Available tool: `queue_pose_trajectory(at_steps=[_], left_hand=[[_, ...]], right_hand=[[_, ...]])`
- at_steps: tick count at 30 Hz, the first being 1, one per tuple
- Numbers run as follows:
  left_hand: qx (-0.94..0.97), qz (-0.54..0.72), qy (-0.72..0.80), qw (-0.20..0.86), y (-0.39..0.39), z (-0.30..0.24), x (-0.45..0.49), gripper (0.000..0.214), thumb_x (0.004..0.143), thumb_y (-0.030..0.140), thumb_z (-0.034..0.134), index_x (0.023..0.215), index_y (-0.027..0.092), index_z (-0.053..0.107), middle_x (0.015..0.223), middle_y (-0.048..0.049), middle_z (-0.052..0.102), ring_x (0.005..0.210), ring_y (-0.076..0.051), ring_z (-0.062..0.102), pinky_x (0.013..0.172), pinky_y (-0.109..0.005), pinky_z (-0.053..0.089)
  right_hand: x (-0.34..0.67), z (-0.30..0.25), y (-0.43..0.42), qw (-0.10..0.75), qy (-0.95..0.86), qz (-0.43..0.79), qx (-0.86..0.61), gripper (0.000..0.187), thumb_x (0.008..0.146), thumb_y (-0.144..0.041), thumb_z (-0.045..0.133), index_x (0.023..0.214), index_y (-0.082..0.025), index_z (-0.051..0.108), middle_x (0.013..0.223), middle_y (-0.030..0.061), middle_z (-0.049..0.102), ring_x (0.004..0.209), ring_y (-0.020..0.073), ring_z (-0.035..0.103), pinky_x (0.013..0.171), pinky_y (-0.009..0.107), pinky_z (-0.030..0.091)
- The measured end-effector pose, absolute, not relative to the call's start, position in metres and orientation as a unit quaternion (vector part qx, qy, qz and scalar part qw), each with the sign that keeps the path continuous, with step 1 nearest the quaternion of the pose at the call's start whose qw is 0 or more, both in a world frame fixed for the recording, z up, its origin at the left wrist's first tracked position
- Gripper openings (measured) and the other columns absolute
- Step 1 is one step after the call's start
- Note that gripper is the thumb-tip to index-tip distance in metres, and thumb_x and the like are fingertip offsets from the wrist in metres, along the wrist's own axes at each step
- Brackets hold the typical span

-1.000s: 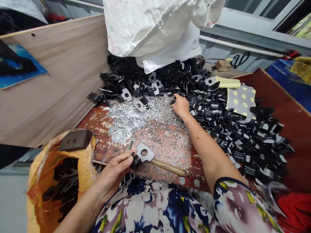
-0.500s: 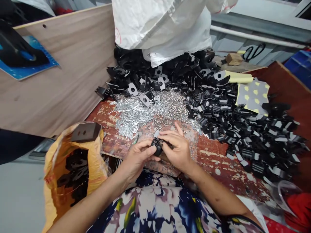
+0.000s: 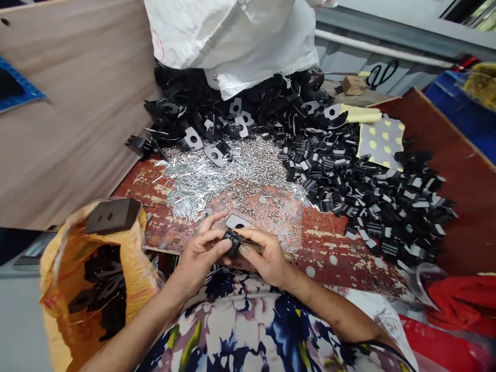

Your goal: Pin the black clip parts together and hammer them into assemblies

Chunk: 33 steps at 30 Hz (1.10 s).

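Near the table's front edge, my left hand (image 3: 203,253) grips a black plastic clip part (image 3: 233,241) between thumb and fingers, its ribbed hinge side showing. My right hand (image 3: 269,258) pinches the same part from the right, thumb and forefinger closed on it. A flat grey pad (image 3: 237,221) with a dark hole shows just beyond the fingers; whether it belongs to the held part I cannot tell. Under my right hand a brown rod-like thing (image 3: 287,256) is partly hidden. A clear sheet (image 3: 287,212) lies under the work.
Silver pins (image 3: 194,181) are heaped beyond the hands. Black padded clip pieces (image 3: 186,113) are piled behind, smaller black pieces (image 3: 383,201) to the right. A yellow bag (image 3: 54,289) with black parts stands left, a dark block (image 3: 112,216) on its rim. Scissors (image 3: 382,75) lie back right.
The view has shifted to the right. Both hands still hold the clip part; it has been turned, and the left fingers are now more spread while the right fingers have curled in.
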<state>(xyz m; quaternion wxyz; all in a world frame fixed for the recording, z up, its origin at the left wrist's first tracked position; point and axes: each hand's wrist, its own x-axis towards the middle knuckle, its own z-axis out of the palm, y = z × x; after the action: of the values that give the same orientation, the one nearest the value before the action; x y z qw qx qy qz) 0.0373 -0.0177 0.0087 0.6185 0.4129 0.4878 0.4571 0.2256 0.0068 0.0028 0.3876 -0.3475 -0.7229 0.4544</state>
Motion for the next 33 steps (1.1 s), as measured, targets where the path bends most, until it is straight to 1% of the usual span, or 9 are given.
queue_pose_trajectory(at_steps=[3,5,8,10,15,20,26,29,33], left_hand=[[0.376,0.454,0.496,0.637,-0.019,0.002,0.033,0.019,0.078,0.038,0.083,0.076,0.019,0.079,0.111,-0.0092,0.067,0.076,-0.017,0.061,0.056,-0.023,0.055],[0.334,0.466,0.509,0.642,-0.02,-0.003,0.03,0.021,0.075,0.039,0.085,0.079,0.02,0.078,0.087,-0.0034,0.066,0.064,-0.012,0.056,0.056,-0.022,0.052],[0.311,0.476,0.517,0.64,-0.024,-0.006,0.027,0.024,0.073,0.041,0.087,0.077,0.019,0.077,0.081,-0.001,0.063,0.064,-0.012,0.054,0.058,-0.021,0.051],[0.317,0.473,0.514,0.641,-0.027,-0.005,0.025,0.026,0.073,0.042,0.087,0.074,0.018,0.076,0.082,-0.0017,0.061,0.069,-0.013,0.054,0.058,-0.021,0.05],[0.304,0.47,0.517,0.647,-0.03,-0.004,0.024,0.03,0.07,0.044,0.089,0.075,0.018,0.077,0.081,-0.0014,0.06,0.066,-0.012,0.053,0.056,-0.02,0.049],[0.298,0.46,0.525,0.651,-0.031,-0.006,0.023,0.033,0.069,0.046,0.09,0.076,0.017,0.077,0.081,-0.0012,0.062,0.064,-0.011,0.054,0.057,-0.02,0.048],[0.292,0.454,0.528,0.656,-0.033,-0.01,0.021,0.033,0.068,0.046,0.091,0.078,0.018,0.077,0.081,-0.0006,0.064,0.062,-0.01,0.056,0.058,-0.02,0.047],[0.28,0.454,0.536,0.655,-0.034,-0.01,0.018,0.035,0.066,0.047,0.092,0.079,0.018,0.077,0.082,0.0,0.065,0.059,-0.01,0.057,0.059,-0.02,0.047],[0.275,0.461,0.532,0.655,-0.035,-0.008,0.015,0.034,0.067,0.047,0.092,0.077,0.018,0.077,0.08,0.0009,0.065,0.057,-0.009,0.058,0.059,-0.02,0.046]], right_hand=[[0.244,0.0,0.024,0.321,-0.79,0.356,-0.382,0.026,0.099,-0.023,0.054,0.115,-0.028,0.074,0.098,0.0007,0.078,0.091,0.0178,0.071,0.103,0.044,0.049],[0.259,-0.003,0.038,0.266,-0.821,0.204,-0.463,0.02,0.099,-0.025,0.057,0.107,-0.026,0.076,0.092,0.0031,0.077,0.087,0.0209,0.068,0.103,0.05,0.044],[0.278,-0.006,0.058,0.169,-0.831,0.052,-0.528,0.014,0.095,-0.023,0.062,0.093,-0.02,0.075,0.094,0.0102,0.072,0.09,0.0261,0.063,0.091,0.047,0.046],[0.287,-0.006,0.068,0.184,-0.829,0.081,-0.522,0.015,0.094,-0.019,0.06,0.088,-0.02,0.073,0.095,0.0096,0.069,0.089,0.0244,0.063,0.085,0.041,0.048],[0.305,-0.002,0.087,0.4,-0.709,0.313,-0.49,0.011,0.089,-0.029,0.067,0.089,-0.024,0.076,0.092,0.0031,0.075,0.088,0.02,0.069,0.084,0.036,0.054],[0.308,-0.011,0.09,0.475,-0.588,0.414,-0.507,0.019,0.083,-0.041,0.074,0.088,-0.023,0.077,0.087,0.0027,0.078,0.077,0.0181,0.07,0.074,0.033,0.056],[0.314,-0.013,0.088,0.386,-0.707,0.27,-0.527,0.029,0.097,-0.028,0.054,0.12,-0.025,0.073,0.127,0.0074,0.072,0.103,0.0211,0.07,0.093,0.041,0.056],[0.32,-0.013,0.091,0.288,-0.769,0.123,-0.558,0.028,0.094,-0.021,0.058,0.119,-0.022,0.073,0.114,0.0098,0.073,0.108,0.0256,0.066,0.1,0.046,0.051],[0.315,-0.018,0.094,0.27,-0.793,0.173,-0.519,0.012,0.088,-0.017,0.065,0.096,-0.02,0.073,0.097,0.0077,0.072,0.092,0.0236,0.065,0.088,0.041,0.053]])
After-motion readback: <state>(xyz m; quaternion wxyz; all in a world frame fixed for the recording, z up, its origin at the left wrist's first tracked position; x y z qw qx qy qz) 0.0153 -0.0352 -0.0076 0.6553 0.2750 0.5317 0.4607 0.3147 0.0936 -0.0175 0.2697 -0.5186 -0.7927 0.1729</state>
